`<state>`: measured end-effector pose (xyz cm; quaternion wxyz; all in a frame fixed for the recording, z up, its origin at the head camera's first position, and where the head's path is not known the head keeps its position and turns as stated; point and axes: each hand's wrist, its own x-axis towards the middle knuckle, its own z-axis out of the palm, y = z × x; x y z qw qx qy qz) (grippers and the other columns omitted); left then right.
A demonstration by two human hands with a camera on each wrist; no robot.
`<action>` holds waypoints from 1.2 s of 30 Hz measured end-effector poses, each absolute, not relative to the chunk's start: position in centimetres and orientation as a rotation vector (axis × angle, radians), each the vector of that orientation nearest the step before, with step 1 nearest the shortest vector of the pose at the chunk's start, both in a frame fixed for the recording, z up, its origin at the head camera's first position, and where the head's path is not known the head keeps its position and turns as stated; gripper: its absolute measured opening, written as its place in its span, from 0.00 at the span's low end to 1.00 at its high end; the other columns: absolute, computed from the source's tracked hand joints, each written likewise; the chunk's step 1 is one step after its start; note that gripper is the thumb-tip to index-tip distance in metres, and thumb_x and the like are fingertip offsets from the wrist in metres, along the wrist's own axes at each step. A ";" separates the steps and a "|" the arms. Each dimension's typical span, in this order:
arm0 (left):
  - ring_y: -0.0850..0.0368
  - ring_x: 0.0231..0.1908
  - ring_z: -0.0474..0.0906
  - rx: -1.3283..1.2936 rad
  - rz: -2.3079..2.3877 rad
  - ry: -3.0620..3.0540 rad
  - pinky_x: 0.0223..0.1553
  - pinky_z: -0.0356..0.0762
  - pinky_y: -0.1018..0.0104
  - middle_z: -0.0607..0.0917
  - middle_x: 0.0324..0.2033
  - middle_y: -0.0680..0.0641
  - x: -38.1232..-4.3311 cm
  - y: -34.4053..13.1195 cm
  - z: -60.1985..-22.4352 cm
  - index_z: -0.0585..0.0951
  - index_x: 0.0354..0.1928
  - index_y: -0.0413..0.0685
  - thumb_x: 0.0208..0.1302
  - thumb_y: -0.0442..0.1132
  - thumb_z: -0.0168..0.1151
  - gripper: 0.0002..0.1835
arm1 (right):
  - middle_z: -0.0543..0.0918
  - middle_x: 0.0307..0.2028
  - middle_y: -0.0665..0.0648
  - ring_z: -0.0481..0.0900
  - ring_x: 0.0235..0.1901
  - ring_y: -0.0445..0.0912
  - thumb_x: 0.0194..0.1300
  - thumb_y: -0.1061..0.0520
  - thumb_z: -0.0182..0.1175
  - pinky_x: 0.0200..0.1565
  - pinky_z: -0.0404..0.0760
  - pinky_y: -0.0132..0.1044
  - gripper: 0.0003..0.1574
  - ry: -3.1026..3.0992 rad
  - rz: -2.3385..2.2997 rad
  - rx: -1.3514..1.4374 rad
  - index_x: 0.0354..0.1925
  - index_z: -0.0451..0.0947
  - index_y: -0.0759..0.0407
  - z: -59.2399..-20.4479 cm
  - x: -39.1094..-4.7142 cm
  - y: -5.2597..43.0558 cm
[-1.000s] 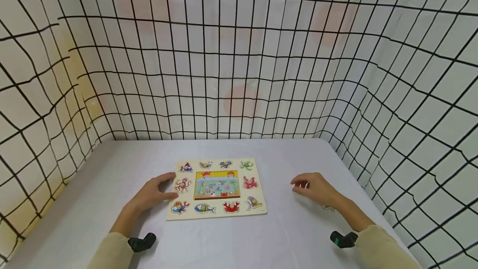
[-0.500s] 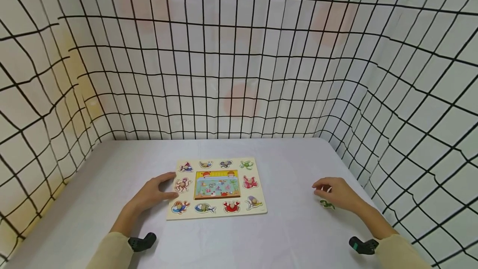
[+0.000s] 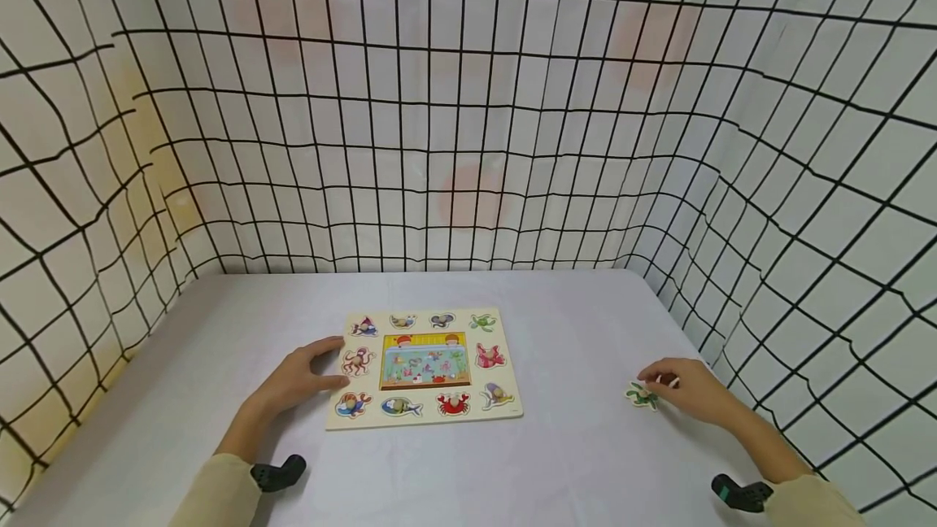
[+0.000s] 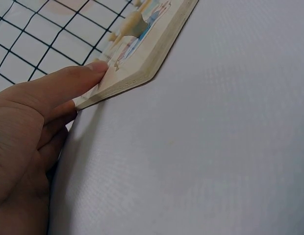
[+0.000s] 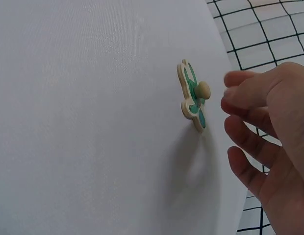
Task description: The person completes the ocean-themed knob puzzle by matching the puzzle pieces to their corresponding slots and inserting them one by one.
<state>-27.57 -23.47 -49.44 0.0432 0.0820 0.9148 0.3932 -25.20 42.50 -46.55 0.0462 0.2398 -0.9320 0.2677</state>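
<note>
A flat wooden puzzle board [image 3: 509, 381] with sea-animal pieces around a central aquarium picture lies left of the middle in the head view. My left hand [image 3: 298, 381] rests at its left edge; the thumb [image 4: 76, 85] touches the top near a corner in the left wrist view. On the right lies a loose green turtle puzzle piece [image 3: 638, 397], flat on the table. My right hand [image 3: 691, 390] hovers beside it, fingers loosely bent. In the right wrist view a gap separates the fingertips from the piece's wooden knob [image 5: 203, 90].
A white cloth covers the table [image 3: 571, 462]. Black grid netting [image 3: 468, 128] over white sheeting stands behind and on both sides. Dark wrist devices sit at both cuffs, one of them a black camera [image 3: 280, 474] at the left.
My right hand has moved to the right and slightly toward me, over to the turtle piece, which now shows beside its fingertips. My left hand and the board have stayed in place.
</note>
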 end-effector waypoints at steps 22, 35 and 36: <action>0.29 0.75 0.52 0.251 1.212 2.782 0.72 0.49 0.31 0.66 0.74 0.33 -27.7 -23.5 -49.6 0.71 0.73 0.41 0.57 0.52 0.79 0.46 | 0.85 0.37 0.41 0.78 0.35 0.35 0.67 0.62 0.69 0.33 0.81 0.33 0.06 -2.985 0.780 0.910 0.43 0.88 0.56 -46.2 -27.0 41.4; 0.29 0.75 0.51 0.231 1.215 2.779 0.72 0.49 0.31 0.65 0.74 0.33 -27.6 -23.4 -49.5 0.71 0.74 0.41 0.58 0.52 0.79 0.46 | 0.81 0.26 0.41 0.75 0.27 0.37 0.71 0.53 0.68 0.28 0.76 0.34 0.05 -2.951 0.742 0.775 0.36 0.85 0.50 -44.7 -28.7 37.5; 0.29 0.75 0.52 0.231 1.213 2.782 0.72 0.49 0.31 0.65 0.74 0.33 -27.6 -23.4 -49.5 0.71 0.74 0.41 0.57 0.52 0.79 0.46 | 0.80 0.25 0.41 0.75 0.26 0.37 0.71 0.53 0.68 0.28 0.76 0.34 0.05 -2.946 0.736 0.763 0.36 0.85 0.50 -44.8 -28.8 37.3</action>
